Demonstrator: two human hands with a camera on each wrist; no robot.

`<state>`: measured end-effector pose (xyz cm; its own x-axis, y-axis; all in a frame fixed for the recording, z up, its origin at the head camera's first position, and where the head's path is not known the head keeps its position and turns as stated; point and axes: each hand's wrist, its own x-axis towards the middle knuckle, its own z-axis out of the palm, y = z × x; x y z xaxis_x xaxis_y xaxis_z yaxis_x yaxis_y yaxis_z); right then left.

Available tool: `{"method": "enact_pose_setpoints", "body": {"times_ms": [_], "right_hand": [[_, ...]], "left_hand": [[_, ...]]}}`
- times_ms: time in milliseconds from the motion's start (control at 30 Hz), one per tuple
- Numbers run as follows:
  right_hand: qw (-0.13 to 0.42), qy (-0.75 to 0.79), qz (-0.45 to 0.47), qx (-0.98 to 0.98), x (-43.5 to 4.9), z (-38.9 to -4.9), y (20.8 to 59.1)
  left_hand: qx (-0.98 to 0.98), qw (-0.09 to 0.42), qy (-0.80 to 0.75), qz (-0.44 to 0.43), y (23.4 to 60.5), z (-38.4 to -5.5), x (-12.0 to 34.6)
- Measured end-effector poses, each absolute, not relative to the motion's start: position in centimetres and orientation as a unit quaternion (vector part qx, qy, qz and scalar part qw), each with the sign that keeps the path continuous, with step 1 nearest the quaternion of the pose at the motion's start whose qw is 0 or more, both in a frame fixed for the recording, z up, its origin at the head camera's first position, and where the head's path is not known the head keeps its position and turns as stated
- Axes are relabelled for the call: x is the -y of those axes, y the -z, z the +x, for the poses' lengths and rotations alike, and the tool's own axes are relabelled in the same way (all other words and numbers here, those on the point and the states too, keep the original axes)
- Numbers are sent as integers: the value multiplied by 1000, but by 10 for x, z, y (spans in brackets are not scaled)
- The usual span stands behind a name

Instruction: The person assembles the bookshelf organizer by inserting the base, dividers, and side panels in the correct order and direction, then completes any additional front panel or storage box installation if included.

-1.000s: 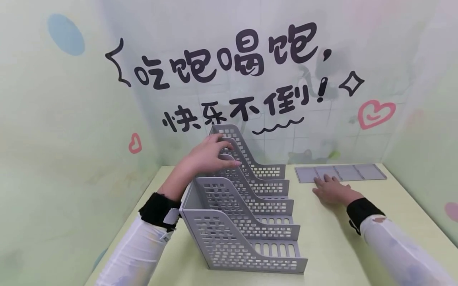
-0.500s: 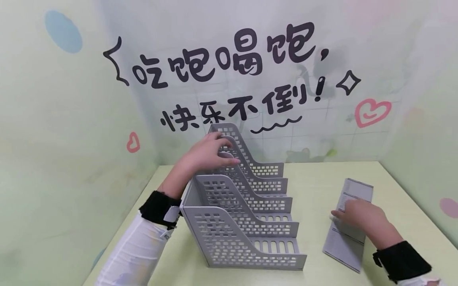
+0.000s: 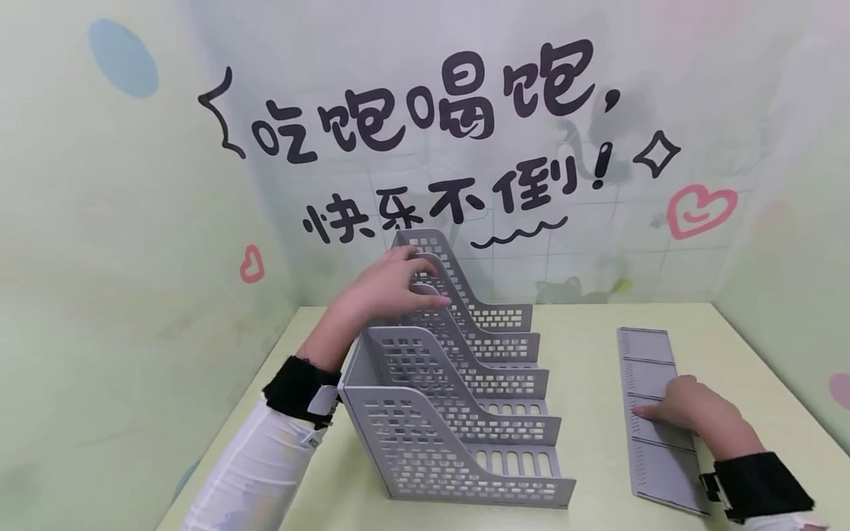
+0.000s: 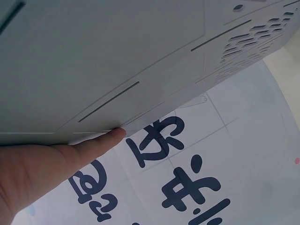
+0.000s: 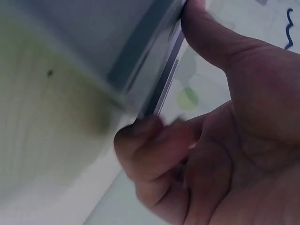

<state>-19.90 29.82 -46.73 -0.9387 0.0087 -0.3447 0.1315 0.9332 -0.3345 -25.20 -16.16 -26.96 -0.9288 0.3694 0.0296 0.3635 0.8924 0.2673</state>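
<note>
Head view has the grey rack (image 3: 458, 398) standing upright on the left half of the pale green counter (image 3: 591, 383), five perforated dividers in a row from near to far, all seated in the base. Left hand (image 3: 392, 284) is up on the far end, fingers curled over the top edge of a tall divider and gripping it; the left wrist view shows a finger (image 4: 101, 143) laid against the rack's smooth grey wall. Over on the right, well apart from the rack, the loose panel (image 3: 654, 402) lies on the counter, long side running near to far, ribbed into sections. Right hand (image 3: 690, 409) is on its near half, and the right wrist view, blurred as it is, shows the thumb (image 5: 213, 35) over the top and fingers (image 5: 140, 133) curled under the edge, so that hand is pinching the panel (image 5: 140, 79), with the edge just lifted. My read on progress: the dividers are in and the frame stands, so the bulk looks done. What looks left is this one panel, not yet joined to the rack; where on the rack it belongs, the pictures do not show.
</note>
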Motion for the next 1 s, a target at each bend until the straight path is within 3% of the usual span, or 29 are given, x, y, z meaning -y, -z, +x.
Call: {"method": "enact_pose_setpoints", "body": {"times_ms": [233, 533, 733, 1000], "right_hand": [[76, 264, -44, -961, -293, -203, 446], [-22, 371, -74, -926, -230, -192, 403], [-12, 418, -74, -905, -194, -198, 385], [0, 424, -63, -903, -182, -205, 385]], "left_hand": [[-973, 5, -135, 189, 271, -253, 159], [-972, 8, -142, 188, 271, -250, 163], [-974, 7, -137, 181, 268, -249, 167], [-972, 5, -132, 194, 272, -252, 162]]}}
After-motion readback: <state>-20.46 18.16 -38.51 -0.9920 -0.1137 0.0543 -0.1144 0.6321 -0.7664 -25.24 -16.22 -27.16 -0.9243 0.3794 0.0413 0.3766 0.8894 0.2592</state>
